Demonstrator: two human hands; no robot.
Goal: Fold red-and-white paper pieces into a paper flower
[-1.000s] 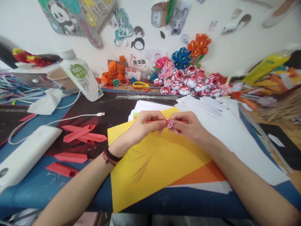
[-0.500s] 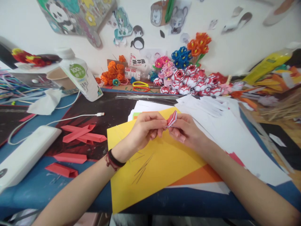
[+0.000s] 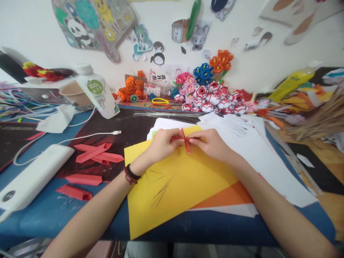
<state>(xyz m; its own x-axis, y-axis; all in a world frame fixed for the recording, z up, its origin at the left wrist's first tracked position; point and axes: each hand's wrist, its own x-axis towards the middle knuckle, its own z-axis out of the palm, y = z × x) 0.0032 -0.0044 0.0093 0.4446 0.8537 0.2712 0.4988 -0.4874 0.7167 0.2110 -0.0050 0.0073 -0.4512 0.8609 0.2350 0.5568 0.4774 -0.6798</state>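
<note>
Above the yellow sheet (image 3: pixel 185 179), my two hands pinch a small folded red paper piece (image 3: pixel 187 145) from opposite sides. It has narrow arms spreading in a cross; one points up and one down between my hands. My left hand (image 3: pixel 164 145) grips the arm on the left, with thumb and fingers closed on it. The right-hand arm is caught between the thumb and fingers of my right hand (image 3: pixel 213 143). Several thin wires (image 3: pixel 162 193) lie on the yellow sheet below. To the left are several folded red paper strips (image 3: pixel 94 154), some crossed in a pile.
White papers (image 3: pixel 268 168) spread out on the right. Along the wall stand red-and-white paper flowers (image 3: pixel 215 98), blue flowers (image 3: pixel 204 74) and yellow-handled pliers (image 3: pixel 160 101). A white bottle (image 3: pixel 98 93), a cable (image 3: pixel 88 135) and a power bank (image 3: pixel 37 175) occupy the left.
The paper piece, seen before as a folded shape with red-and-white stripes, now shows red arms in a cross. My right hand has turned, and the camera view has shifted slightly.
</note>
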